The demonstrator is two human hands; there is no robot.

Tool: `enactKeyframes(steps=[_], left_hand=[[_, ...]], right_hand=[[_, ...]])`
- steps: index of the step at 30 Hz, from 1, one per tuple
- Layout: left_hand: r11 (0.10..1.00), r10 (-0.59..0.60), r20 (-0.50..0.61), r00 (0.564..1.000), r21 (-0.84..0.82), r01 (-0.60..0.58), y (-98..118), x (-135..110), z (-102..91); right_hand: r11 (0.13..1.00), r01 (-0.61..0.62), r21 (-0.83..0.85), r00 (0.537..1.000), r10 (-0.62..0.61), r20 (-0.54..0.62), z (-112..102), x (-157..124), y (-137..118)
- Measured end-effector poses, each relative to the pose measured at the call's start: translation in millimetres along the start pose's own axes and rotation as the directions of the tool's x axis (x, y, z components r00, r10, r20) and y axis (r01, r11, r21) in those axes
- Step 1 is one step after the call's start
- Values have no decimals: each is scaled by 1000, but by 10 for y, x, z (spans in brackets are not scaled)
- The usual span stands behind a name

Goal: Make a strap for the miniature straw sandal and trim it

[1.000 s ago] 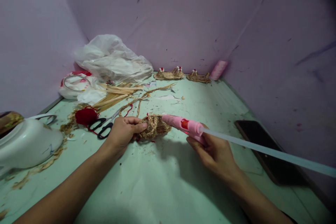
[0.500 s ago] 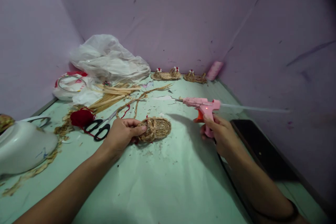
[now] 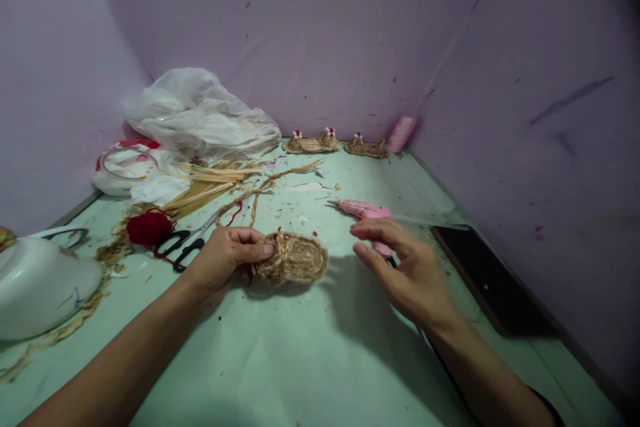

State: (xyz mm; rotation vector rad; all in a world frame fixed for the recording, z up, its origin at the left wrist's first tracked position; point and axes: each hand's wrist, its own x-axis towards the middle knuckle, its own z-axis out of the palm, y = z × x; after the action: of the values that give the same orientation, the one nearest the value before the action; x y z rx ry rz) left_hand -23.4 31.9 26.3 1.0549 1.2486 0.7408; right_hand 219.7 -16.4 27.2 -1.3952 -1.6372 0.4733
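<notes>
My left hand [image 3: 233,259] pinches a small woven straw slipper [image 3: 303,259] by its strap end, thumb on top. The slipper is lifted slightly above the green table, its coiled sole pointing right. My right hand [image 3: 400,267] is empty, its fingers apart, in the air to the right of the slipper. Just behind it the pink glue gun [image 3: 363,209] lies on the table, nozzle to the left, its handle partly hidden by my fingers. A clear glue stick sticks out from its back.
Black-handled scissors [image 3: 187,250], red yarn [image 3: 150,227] and a braided straw cord [image 3: 255,197] lie left. Straw strips [image 3: 210,183] and a plastic bag [image 3: 205,113] are behind. A phone [image 3: 493,280] lies right, a white bowl [image 3: 45,287] far left. Finished slippers [image 3: 313,145] line the back wall.
My right hand has let go of the glue gun, which now rests on the table, and has opened. My left hand has raised the slipper a little and brought it nearer.
</notes>
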Motion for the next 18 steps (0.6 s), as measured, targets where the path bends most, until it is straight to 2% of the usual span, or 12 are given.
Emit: enactKeyframes(steps=[3, 6, 8, 10, 12, 13, 15, 16, 18], left_hand=[[977, 35, 123, 992, 206, -60, 112, -35, -56], [880, 7, 240, 971, 459, -120, 347, -69, -65], [731, 4, 318, 948, 646, -220, 547, -81, -11], [518, -9, 382, 924, 792, -323, 743, -86, 107], [280, -31, 414, 910, 877, -390, 907, -80, 275], [192, -45, 440, 897, 885, -424, 973, -71, 364], [63, -46, 459, 887, 888, -456, 1081, -34, 513], [36, -74, 463, 883, 886, -461, 1127, -7, 556], [96, -103, 476, 873, 878, -468, 1197, 58, 548]], right_hand=[[954, -205, 219, 977, 185, 110, 56, 15, -77], [906, -279, 319, 956, 232, 178, 45, 156, -172], [902, -274, 334, 940, 178, 292, 56, 278, -285], [917, -242, 318, 892, 81, 445, 120, 379, -399], [954, -160, 253, 852, 4, 524, 235, 439, -460], [971, -98, 220, 846, -35, 532, 300, 454, -460], [986, 4, 166, 864, -87, 496, 420, 462, -405], [989, 25, 145, 884, -90, 458, 466, 460, -356], [989, -6, 147, 919, -53, 390, 525, 450, -241]])
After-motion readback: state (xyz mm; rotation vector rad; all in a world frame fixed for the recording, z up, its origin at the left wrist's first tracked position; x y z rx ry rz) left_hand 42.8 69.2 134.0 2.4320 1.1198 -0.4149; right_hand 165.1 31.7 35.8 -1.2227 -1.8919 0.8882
